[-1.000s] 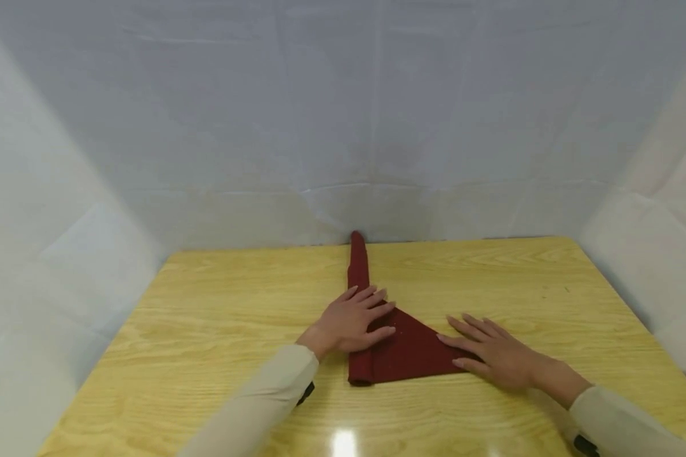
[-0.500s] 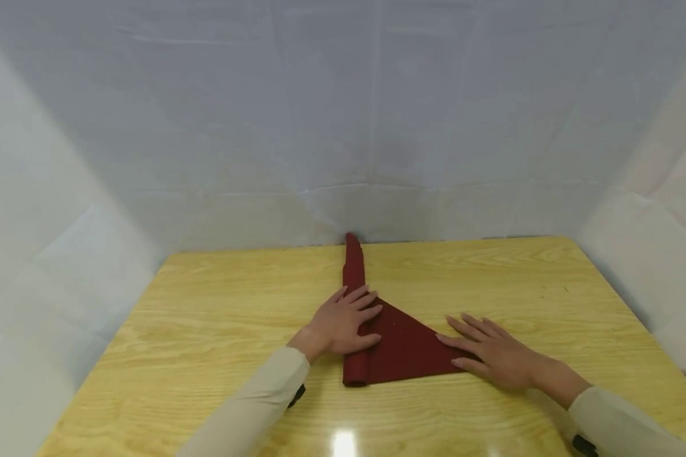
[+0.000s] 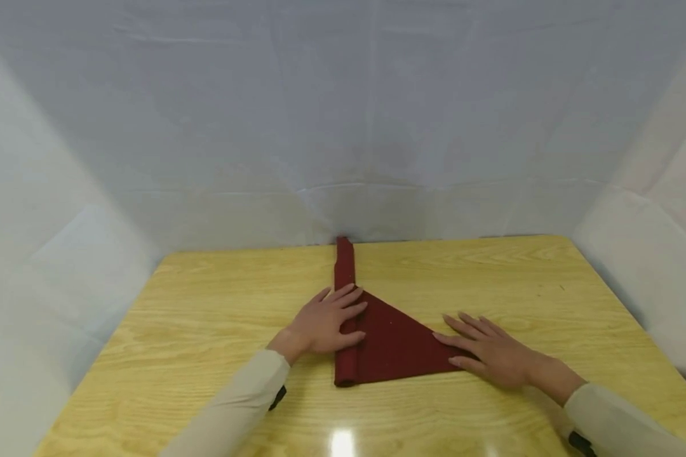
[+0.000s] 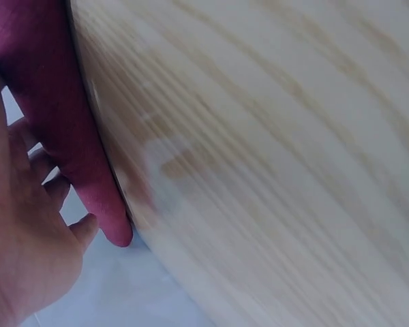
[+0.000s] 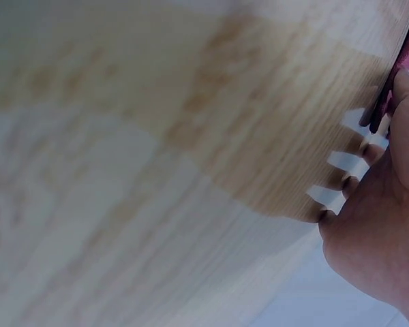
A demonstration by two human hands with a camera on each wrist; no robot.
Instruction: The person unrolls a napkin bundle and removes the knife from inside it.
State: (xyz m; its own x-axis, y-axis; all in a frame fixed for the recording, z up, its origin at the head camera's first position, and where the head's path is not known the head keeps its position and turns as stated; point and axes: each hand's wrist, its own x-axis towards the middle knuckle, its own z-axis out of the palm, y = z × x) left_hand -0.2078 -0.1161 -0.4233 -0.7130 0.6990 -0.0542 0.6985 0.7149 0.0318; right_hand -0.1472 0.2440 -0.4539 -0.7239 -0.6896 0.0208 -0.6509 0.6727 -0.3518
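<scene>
Glossy yellow wood table (image 3: 206,330) amid white sheeting (image 3: 343,114) — flat, released fingers (image 3: 343,301) on maroon napkin (image 3: 394,349).

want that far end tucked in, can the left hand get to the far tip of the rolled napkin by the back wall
Probably yes. The left hand rests on the roll of the red napkin, and the far tip lies straight ahead along the bare table, nothing between them.
</scene>
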